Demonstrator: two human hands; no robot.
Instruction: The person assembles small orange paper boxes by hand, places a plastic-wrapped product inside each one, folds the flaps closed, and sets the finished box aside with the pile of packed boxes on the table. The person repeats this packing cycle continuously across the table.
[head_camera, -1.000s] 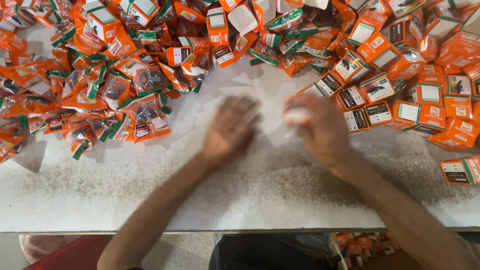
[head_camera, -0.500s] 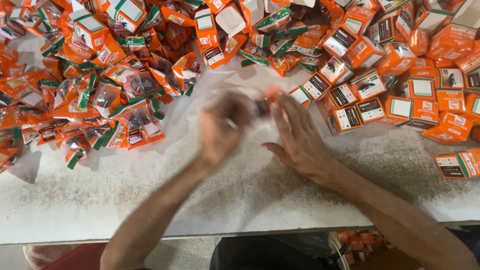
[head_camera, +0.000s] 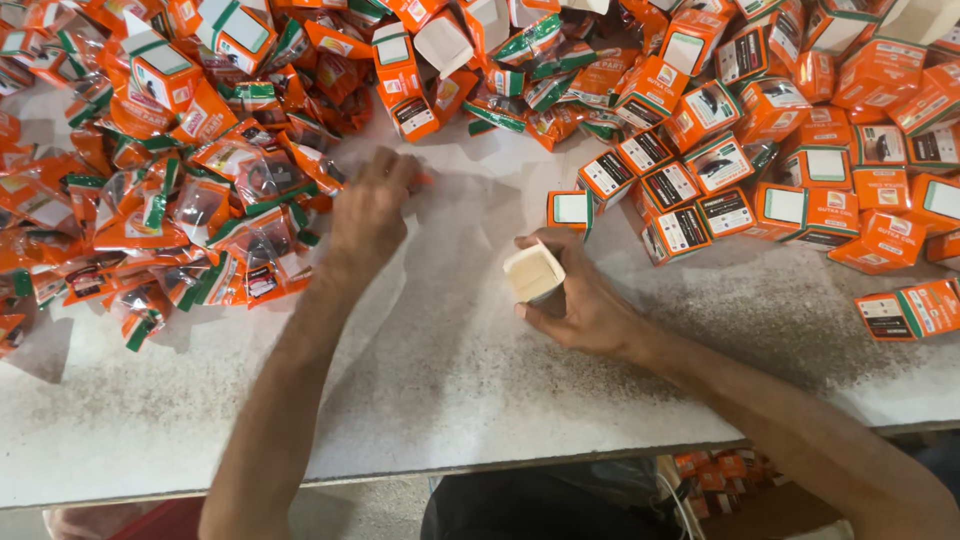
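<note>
Orange plastic sachets (head_camera: 190, 215) lie heaped at the left, and the left hand (head_camera: 370, 210) reaches into their edge, fingers curled on one; how firmly it pinches I cannot tell. The right hand (head_camera: 585, 305) clasps an open small carton (head_camera: 533, 272), mouth up, above the speckled table (head_camera: 420, 380). A loose pinch could drop the sachet; a tilt could crush the carton's flaps.

So much orange here. The small boxes (head_camera: 800, 120) are orange with white and black label panels and thin green edging. The plastic packets (head_camera: 200, 210) are clear with orange and green printed ends and something dark inside. The open box (head_camera: 533, 272) in the right hand (head_camera: 580, 310) shows a plain cream inside. The table (head_camera: 420, 370) is off-white, speckled with grey-brown flecks, darker towards the right.
</note>
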